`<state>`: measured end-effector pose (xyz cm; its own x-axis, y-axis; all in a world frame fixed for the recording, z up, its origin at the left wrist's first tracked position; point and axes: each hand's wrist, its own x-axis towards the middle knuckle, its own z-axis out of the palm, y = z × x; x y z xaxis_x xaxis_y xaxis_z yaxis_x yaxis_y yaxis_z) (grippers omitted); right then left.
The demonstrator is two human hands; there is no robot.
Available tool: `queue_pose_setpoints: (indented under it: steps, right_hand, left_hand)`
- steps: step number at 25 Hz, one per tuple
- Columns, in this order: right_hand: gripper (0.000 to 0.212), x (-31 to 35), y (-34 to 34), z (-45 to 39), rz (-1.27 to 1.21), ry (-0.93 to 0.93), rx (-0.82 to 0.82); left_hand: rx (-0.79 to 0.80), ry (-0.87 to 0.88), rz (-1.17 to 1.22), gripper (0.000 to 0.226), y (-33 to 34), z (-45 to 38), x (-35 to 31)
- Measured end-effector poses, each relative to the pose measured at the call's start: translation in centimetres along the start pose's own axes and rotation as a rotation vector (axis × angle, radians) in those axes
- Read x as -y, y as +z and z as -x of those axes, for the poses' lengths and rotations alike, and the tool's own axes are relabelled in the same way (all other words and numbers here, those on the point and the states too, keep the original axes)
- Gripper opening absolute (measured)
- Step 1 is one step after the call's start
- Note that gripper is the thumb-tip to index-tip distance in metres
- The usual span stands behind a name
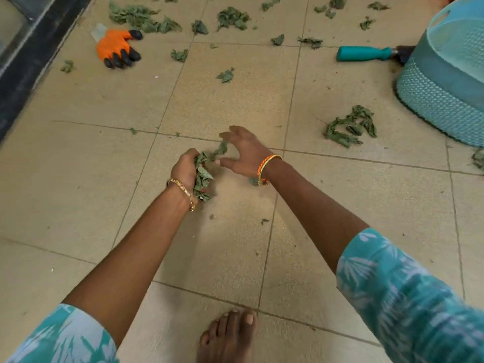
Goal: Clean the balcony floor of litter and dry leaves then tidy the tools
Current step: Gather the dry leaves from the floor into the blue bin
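My left hand (185, 169) grips a bunch of dry green leaves (203, 176) just above the beige tiled floor (78, 158). My right hand (245, 153) hovers beside it with fingers spread, its fingertips touching the top of the same bunch. More dry leaves lie scattered: a clump (349, 127) to the right near the basket, a big pile (142, 18) at the far left, and several small bits (225, 75) across the tiles.
A teal plastic basket (445, 82) stands at the right edge. A teal-handled tool (364, 53) lies beside it. An orange and black garden glove (116, 48) lies at the far left. A dark door track (34, 48) runs along the left. My bare foot (227, 336) is below.
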<state>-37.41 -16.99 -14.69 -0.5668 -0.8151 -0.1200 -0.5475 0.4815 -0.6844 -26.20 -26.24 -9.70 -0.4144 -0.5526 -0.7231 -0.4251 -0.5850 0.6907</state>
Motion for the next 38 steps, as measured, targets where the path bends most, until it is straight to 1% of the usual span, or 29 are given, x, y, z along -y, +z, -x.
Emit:
queue_pose_setpoints:
  steps: [1,2,4,6,8,11,12,13,15,16,18,19,20,22,23,24,25,27,28,30,32,34,35,36,38]
  right_hand:
    - [0.065,0.3,0.7,-0.4,0.066,-0.042,0.024]
    - [0.063,0.4,1.3,-0.6,0.128,-0.098,0.042]
    - [0.052,0.5,1.7,0.0,0.277,-0.232,0.084]
    - [0.043,0.3,1.1,1.9,0.402,-0.304,0.077]
    - [0.041,-0.4,0.0,4.7,0.434,-0.297,0.053]
    - [0.046,-1.8,-0.9,9.1,0.456,-0.271,0.080]
    - [0.046,-2.0,-0.8,10.4,0.454,-0.263,0.049]
    - [0.043,-2.2,-0.5,11.4,0.455,-0.275,-0.018]
    - [0.032,-2.5,0.2,12.3,0.444,-0.263,-0.149]
    - [0.028,-2.3,0.4,12.2,0.450,-0.245,-0.188]
    - [0.021,-1.4,0.0,11.9,0.393,-0.198,-0.190]
    - [0.019,-1.2,-0.5,11.9,0.297,-0.169,-0.230]
    - [0.017,-1.2,-1.2,11.9,0.170,-0.131,-0.310]
    - [0.014,-1.0,-2.8,12.4,-0.088,0.005,-0.460]
    - [0.014,-0.8,-3.4,12.9,-0.188,0.073,-0.492]
    - [0.014,-0.5,-3.9,13.4,-0.261,0.115,-0.490]
    - [0.015,0.0,-4.0,13.9,-0.281,0.130,-0.476]
    - [0.017,0.9,-3.7,15.0,-0.229,0.116,-0.487]
    - [0.019,1.1,-3.5,15.6,-0.201,0.111,-0.530]
    - [0.024,0.8,-3.4,17.0,-0.136,0.161,-0.610]
    - [0.026,0.2,-3.9,18.6,-0.051,0.258,-0.623]
    - [0.021,-0.7,-5.1,21.0,-0.059,0.306,-0.635]
    - [0.018,-1.3,-5.9,22.4,-0.099,0.324,-0.674]
    - [0.017,-2.2,-6.8,24.0,-0.136,0.357,-0.753]
    - [0.021,-5.1,-8.4,27.8,-0.149,0.506,-0.950]
  left_hand:
    - [0.005,-0.013,0.012,0.031,-0.9,0.0,-0.1]
    - [0.011,-0.025,0.010,0.031,-1.6,-0.1,-0.2]
    - [0.025,-0.056,-0.007,0.031,-2.5,0.0,-0.1]
    - [0.047,-0.074,-0.018,0.032,-2.6,0.3,0.1]
    - [0.065,-0.087,-0.015,0.035,-2.2,0.8,0.5]
    - [0.097,-0.106,-0.031,0.038,-1.3,1.5,1.1]
    - [0.113,-0.110,-0.038,0.040,-1.0,1.6,1.2]
    - [0.131,-0.117,-0.046,0.042,-0.8,1.7,1.4]
    - [0.184,-0.146,-0.057,0.044,-0.2,1.9,1.5]
    - [0.226,-0.167,-0.056,0.043,0.2,2.0,1.6]
    - [0.293,-0.205,-0.056,0.037,0.9,2.2,1.8]
    - [0.307,-0.215,-0.069,0.031,1.3,2.3,1.9]
    - [0.334,-0.224,-0.089,0.026,1.7,2.4,2.1]
    - [0.383,-0.242,-0.124,0.023,2.6,2.5,2.4]
    - [0.419,-0.253,-0.129,0.023,3.2,3.0,2.5]
    - [0.462,-0.266,-0.134,0.023,3.8,2.9,2.8]
    - [0.501,-0.258,-0.146,0.027,4.4,2.7,3.2]
    - [0.517,-0.190,-0.285,0.033,5.8,2.4,4.3]
    - [0.510,-0.139,-0.360,0.030,6.6,2.4,4.9]
    - [0.515,-0.081,-0.366,0.023,8.5,2.9,6.0]
    - [0.559,-0.131,-0.325,0.022,10.4,4.1,7.0]
    - [0.615,-0.211,-0.334,0.023,12.6,5.6,8.1]
    - [0.633,-0.226,-0.361,0.024,13.6,6.3,8.6]
    - [0.649,-0.225,-0.410,0.026,14.8,6.8,9.1]
    - [0.679,-0.226,-0.501,0.028,17.1,7.8,10.3]
